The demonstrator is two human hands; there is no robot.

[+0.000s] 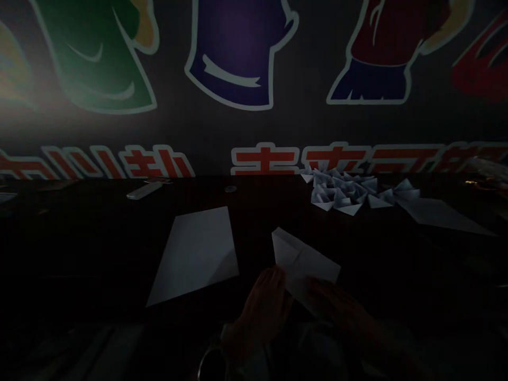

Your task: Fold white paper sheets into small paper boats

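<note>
From my remote view, the near end of the folded paper sheet (pixel 304 262) is hidden under the left hand (pixel 264 312) and the right hand (pixel 337 307), and both hands fade into darkness, so I can't make out their fingers clearly. The picture's bottom edge cuts off a dark band (pixel 212 365). The red lettering (pixel 265 161) on the far wall is cut off along its base, the white bar (pixel 145 190) is too small to identify, and the far-right clutter (pixel 486 172) is blurred.
</note>
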